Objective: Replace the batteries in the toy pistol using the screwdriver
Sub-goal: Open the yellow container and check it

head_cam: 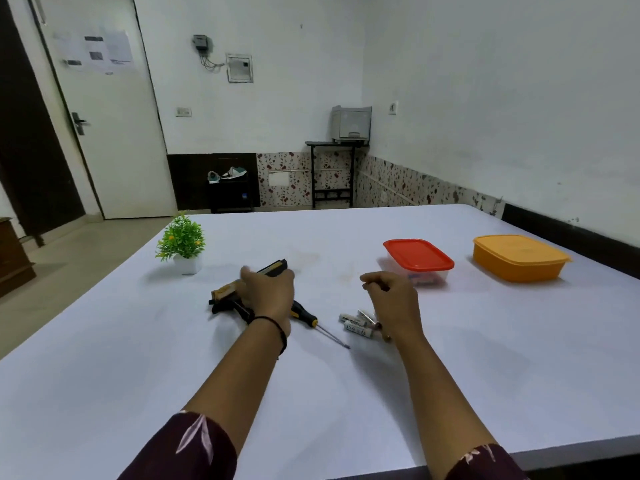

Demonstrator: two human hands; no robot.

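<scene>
Both arms stretch forward: left hand (268, 292) grips the toy pistol (224, 292); right hand (391, 299) hovers curled, maybe pinching something small.

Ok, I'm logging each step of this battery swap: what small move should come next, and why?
Probably the right hand takes up the screwdriver: it lies untouched on the table between the hands, the left hand grips the toy pistol, and the batteries lie loose nearby.

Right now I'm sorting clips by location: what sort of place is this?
Probably a plain room in a home or small office: a door with papers taped on, a printer on a corner stand, shoes by the wall.
</scene>
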